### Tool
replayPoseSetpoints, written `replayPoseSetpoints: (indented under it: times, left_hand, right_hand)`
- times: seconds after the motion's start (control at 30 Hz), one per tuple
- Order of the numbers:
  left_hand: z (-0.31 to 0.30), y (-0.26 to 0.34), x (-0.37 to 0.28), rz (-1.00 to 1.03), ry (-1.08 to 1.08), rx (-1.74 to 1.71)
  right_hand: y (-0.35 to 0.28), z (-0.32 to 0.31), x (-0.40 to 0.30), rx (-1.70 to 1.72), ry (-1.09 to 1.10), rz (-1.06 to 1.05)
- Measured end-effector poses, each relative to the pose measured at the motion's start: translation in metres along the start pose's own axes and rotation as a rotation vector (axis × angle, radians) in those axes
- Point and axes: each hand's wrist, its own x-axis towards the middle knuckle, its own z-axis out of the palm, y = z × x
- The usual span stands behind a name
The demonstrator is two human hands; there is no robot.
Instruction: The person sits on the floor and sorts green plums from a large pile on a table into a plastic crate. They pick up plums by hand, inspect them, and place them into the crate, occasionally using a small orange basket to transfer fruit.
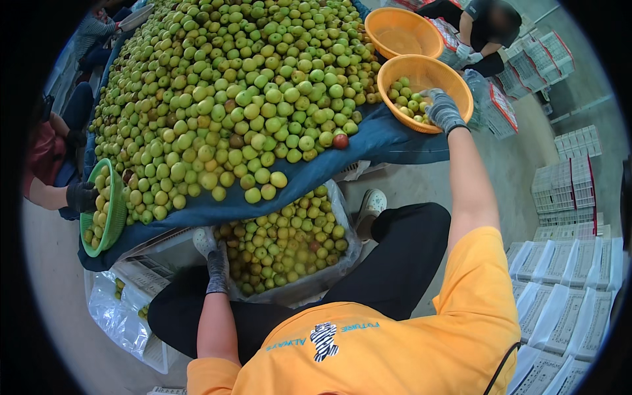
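Grey knitted gloves cover both hands. My right hand reaches into an orange plastic basket, its fingers beside the small green fruits there; whether it holds one I cannot tell. My left hand is at the left side of a crate lined with clear plastic, full of green and yellowish fruits; its fingers are partly hidden. Beyond the crate, a large heap of green fruits lies on a blue cloth. One reddish fruit rests near the heap's front right edge.
A second orange basket stands behind the first. At left, a person's gloved hand touches a green basket of fruits. Another person crouches at upper right. Crates are stacked at right; a plastic-lined crate sits at lower left.
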Motion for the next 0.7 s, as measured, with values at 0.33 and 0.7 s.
replayPoseSetpoints:
  times: [0.33, 0.7]
  left_hand:
    - [0.001, -0.033, 0.015, 0.224, -0.017, 0.017]
    - [-0.023, 0.038, -0.036, 0.002, -0.112, 0.582]
  right_hand:
    - [0.008, 0.034, 0.066, -0.516, -0.389, -0.300]
    - [-0.009, 0.037, 0.054, -0.509, -0.305, -0.223]
